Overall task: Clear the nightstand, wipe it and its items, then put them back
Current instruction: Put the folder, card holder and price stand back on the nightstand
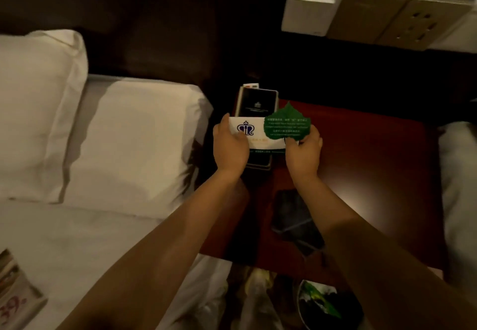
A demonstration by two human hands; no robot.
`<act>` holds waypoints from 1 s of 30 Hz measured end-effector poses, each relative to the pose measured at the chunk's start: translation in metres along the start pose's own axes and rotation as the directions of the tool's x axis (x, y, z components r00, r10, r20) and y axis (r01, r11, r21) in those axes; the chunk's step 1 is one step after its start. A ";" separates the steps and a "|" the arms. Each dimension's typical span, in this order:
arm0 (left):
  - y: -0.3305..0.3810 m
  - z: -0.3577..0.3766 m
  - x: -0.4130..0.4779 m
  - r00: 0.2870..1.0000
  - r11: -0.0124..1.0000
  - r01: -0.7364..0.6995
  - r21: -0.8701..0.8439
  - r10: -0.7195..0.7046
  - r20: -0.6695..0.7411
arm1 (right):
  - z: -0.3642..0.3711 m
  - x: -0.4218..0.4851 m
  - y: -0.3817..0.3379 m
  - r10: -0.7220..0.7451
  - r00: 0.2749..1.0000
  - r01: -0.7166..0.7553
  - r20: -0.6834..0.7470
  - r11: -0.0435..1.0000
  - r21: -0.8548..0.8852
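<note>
Left hand (229,146) gripping white card (260,137), right hand (304,149) pinching green leaf card (287,124), above nightstand (374,164) back-left edge, dark folder (258,102) seemingly beneath, right side open.

A white card (260,137) with blue crest and a green leaf-shaped card (287,122) overlap above a dark booklet (258,103); all at the red-brown nightstand (361,154) – its left rear corner.

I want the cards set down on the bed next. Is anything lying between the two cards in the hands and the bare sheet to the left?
Nothing visible. The left hand holds the white card, the right hand the green leaf card; the sheet beside the nightstand is bare below the pillows.
</note>
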State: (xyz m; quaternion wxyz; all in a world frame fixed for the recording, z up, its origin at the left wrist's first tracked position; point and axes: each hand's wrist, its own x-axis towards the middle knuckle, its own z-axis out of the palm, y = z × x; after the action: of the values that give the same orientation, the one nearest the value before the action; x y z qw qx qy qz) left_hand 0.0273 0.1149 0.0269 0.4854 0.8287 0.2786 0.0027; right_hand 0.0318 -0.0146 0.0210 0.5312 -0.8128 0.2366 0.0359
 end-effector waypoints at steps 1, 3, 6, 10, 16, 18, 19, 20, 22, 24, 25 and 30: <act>0.006 0.012 -0.001 1.000 1.000 -0.009 0.012 0.009 0.012 | -0.010 0.006 0.005 0.004 1.000 -0.004 -0.019 1.000 -0.001; 0.019 0.034 -0.005 0.998 1.000 -0.025 0.014 0.025 0.052 | -0.030 0.019 0.015 0.012 0.999 -0.012 -0.049 1.000 -0.010; 0.036 0.066 -0.008 0.990 0.997 -0.070 0.034 0.065 0.128 | -0.057 0.038 0.030 0.033 0.997 -0.035 -0.069 0.999 -0.027; 0.047 0.097 0.001 0.969 0.987 -0.134 0.093 0.110 0.222 | -0.079 0.065 0.044 0.034 0.998 -0.034 -0.044 0.999 -0.020; 0.058 0.128 0.032 0.941 0.983 -0.158 0.091 0.122 0.317 | -0.089 0.106 0.051 0.043 0.996 -0.047 0.082 0.998 0.043; 0.059 0.138 0.042 0.937 0.986 -0.152 0.073 0.121 0.328 | -0.089 0.121 0.052 0.046 0.994 -0.053 0.101 0.996 0.072; 0.059 0.143 0.048 0.935 0.986 -0.154 0.071 0.122 0.333 | -0.089 0.128 0.053 0.051 0.993 -0.061 0.107 0.994 0.088; 0.059 0.147 0.053 0.933 0.985 -0.155 0.071 0.122 0.339 | -0.088 0.135 0.053 0.057 0.992 -0.068 0.114 0.992 0.101; 0.058 0.156 0.063 0.932 0.986 -0.148 0.071 0.115 0.344 | -0.086 0.149 0.055 0.061 0.989 -0.078 0.133 0.989 0.123; 0.057 0.163 0.071 0.939 0.988 -0.133 0.077 0.101 0.329 | -0.082 0.160 0.058 0.067 0.986 -0.088 0.151 0.987 0.133; 0.057 0.167 0.075 0.943 0.988 -0.127 0.082 0.095 0.318 | -0.081 0.164 0.059 0.067 0.986 -0.088 0.155 0.987 0.134; 0.052 0.178 0.082 0.955 0.985 -0.134 0.111 0.098 0.282 | -0.073 0.178 0.066 0.068 0.987 -0.095 0.148 0.978 0.184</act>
State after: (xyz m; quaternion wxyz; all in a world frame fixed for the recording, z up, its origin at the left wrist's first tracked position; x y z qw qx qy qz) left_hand 0.1695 -0.0092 -0.0474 0.4640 0.8655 0.1590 -0.1018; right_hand 0.1471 -0.1622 -0.0582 0.6199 -0.7433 0.2340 0.0923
